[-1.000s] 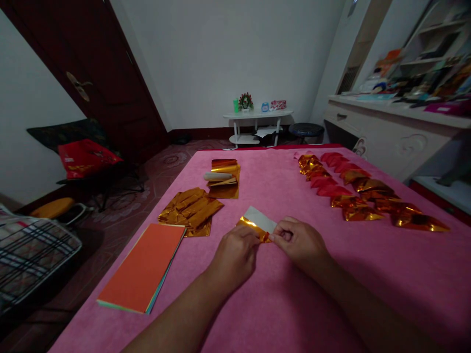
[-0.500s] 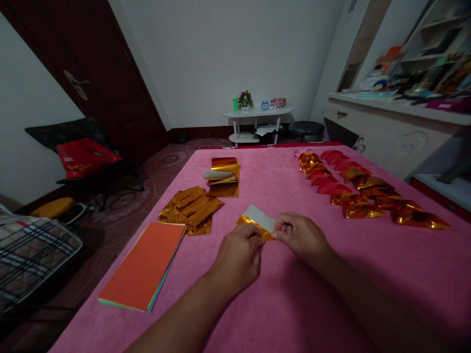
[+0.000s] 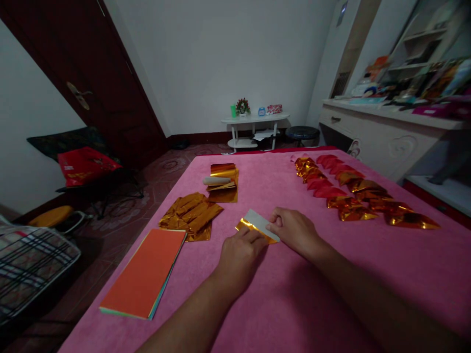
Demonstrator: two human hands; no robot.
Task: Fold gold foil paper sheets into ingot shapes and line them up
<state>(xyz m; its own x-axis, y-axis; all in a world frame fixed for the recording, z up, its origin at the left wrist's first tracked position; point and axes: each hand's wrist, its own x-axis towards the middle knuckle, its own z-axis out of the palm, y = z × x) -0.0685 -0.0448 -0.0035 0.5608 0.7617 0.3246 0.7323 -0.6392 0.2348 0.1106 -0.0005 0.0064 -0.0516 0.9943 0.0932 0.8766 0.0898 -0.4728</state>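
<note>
A small sheet of gold foil paper point(image 3: 262, 221) lies on the pink cloth, its pale grey back showing with a shiny gold strip folded along the near edge. My left hand point(image 3: 245, 250) rests over that strip, fingers laid flat across it. At the sheet's right side, my right hand point(image 3: 294, 228) is closed, thumb and forefinger pinched at the edge. Left of the sheet lies a crumpled stack of gold foil sheets point(image 3: 191, 211). Behind it are a folded gold foil piece point(image 3: 225, 170) and a pale grey roll point(image 3: 217, 181).
A stack of coloured paper point(image 3: 145, 272), orange on top, lies at the table's left edge. Rows of folded gold pieces point(image 3: 355, 210) and red pieces point(image 3: 324, 187) stand at the right. Beyond are a white side table point(image 3: 253, 118), a black stool point(image 3: 302, 132) and a chair with a red bag point(image 3: 86, 166).
My left fingers have flattened along the gold strip. My right hand has shifted slightly up and left along the sheet's right edge. The view has tilted a little.
</note>
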